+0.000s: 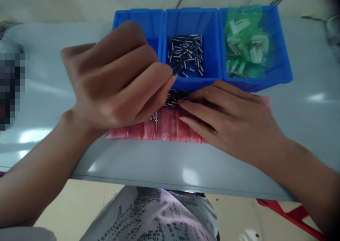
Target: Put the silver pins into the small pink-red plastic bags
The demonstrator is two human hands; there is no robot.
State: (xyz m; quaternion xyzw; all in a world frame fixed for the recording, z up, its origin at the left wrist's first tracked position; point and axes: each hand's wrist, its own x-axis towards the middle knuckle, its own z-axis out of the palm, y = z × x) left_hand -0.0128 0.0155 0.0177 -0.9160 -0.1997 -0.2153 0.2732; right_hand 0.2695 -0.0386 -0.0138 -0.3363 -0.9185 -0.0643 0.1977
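My left hand (117,78) is curled over a pile of small metal pins (172,96) that lies on a stack of pink plastic bags (164,127); its fingertips pinch together at the pile. My right hand (228,117) lies flat on the pink bags with fingers stretched toward the pins. A loose pin (156,122) rests on the bags below my left fingers. What the left fingers grip is hidden.
Three blue bins stand behind the hands: the left one (148,21) partly hidden, the middle one (209,32) with several metal pins (186,55), the right one (281,67) with green bags of parts (247,42). The grey table edge (170,181) is near my body.
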